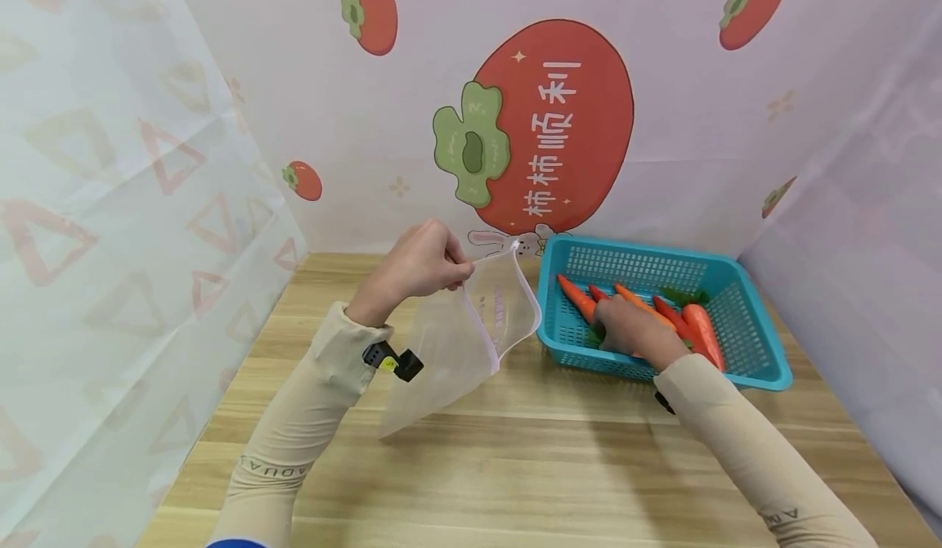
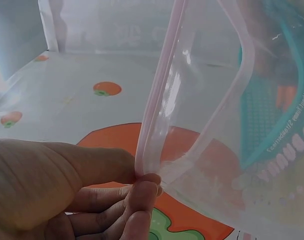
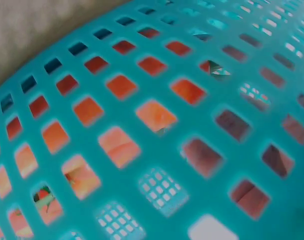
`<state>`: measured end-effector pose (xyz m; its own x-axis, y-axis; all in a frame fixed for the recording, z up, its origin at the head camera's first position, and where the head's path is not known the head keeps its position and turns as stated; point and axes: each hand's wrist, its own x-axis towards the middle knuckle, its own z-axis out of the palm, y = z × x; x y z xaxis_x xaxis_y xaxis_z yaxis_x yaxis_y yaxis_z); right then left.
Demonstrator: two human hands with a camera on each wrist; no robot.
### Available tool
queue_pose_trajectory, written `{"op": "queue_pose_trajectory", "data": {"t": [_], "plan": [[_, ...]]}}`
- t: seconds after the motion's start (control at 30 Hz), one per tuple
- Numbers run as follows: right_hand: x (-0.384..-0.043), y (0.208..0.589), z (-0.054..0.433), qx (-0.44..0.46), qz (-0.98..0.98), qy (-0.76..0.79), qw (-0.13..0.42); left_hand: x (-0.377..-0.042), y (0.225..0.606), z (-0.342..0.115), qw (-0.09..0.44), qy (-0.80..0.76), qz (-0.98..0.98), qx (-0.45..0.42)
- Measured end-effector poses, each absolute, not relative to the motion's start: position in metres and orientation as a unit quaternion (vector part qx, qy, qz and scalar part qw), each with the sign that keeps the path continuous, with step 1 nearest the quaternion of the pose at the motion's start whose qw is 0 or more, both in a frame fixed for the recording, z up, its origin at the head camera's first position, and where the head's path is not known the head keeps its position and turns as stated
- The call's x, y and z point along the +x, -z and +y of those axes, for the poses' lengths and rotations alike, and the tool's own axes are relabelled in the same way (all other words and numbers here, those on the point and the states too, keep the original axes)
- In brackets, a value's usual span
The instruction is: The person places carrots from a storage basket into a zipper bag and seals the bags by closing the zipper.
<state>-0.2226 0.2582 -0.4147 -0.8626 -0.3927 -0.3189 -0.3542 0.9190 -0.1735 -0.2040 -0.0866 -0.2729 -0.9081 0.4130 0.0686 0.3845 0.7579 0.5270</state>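
Note:
My left hand (image 1: 430, 262) pinches the top edge of a clear zip bag (image 1: 445, 360) between thumb and fingers. The bag hangs tilted, its mouth spread apart toward the right. In the left wrist view, the pink zip strip (image 2: 156, 95) runs up from the pinching fingertips (image 2: 144, 190). Inside a blue-green plastic basket (image 1: 769, 335), my right hand (image 1: 633, 329) reaches down among carrots (image 1: 576, 297); its fingertips are hidden, so I cannot tell whether it grips one. Close up in the right wrist view, the lattice wall of the basket (image 3: 291, 212) lies before carrots and fingers.
More orange and red carrots, some with green tops (image 1: 684, 296), lie in the basket's right half. The wood-grain table (image 1: 471, 482) extends in front of bag and basket. A white backdrop (image 1: 699, 123) with printed persimmons stands behind, with printed side panels left and right.

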Motion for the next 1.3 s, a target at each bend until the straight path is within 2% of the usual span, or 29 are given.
{"op": "queue_pose_trajectory", "data": {"t": [0.13, 0.4, 1.03, 1.3], "plan": [[-0.223, 0.407, 0.261, -0.200, 0.961, 0.082, 0.175, -0.204, 0.274, -0.086, 0.025, -0.271, 0.938, 0.213], [-0.216, 0.383, 0.266, -0.243, 0.952, 0.151, 0.112, -0.205, 0.273, -0.085, 0.024, -0.268, 0.938, 0.220], [-0.207, 0.316, 0.258, -0.218, 0.952, 0.214, 0.027, -0.205, 0.268, -0.085, 0.019, -0.261, 0.940, 0.217], [-0.203, 0.278, 0.242, -0.243, 0.931, 0.273, -0.005, -0.206, 0.266, -0.083, 0.011, -0.247, 0.945, 0.214]]}}
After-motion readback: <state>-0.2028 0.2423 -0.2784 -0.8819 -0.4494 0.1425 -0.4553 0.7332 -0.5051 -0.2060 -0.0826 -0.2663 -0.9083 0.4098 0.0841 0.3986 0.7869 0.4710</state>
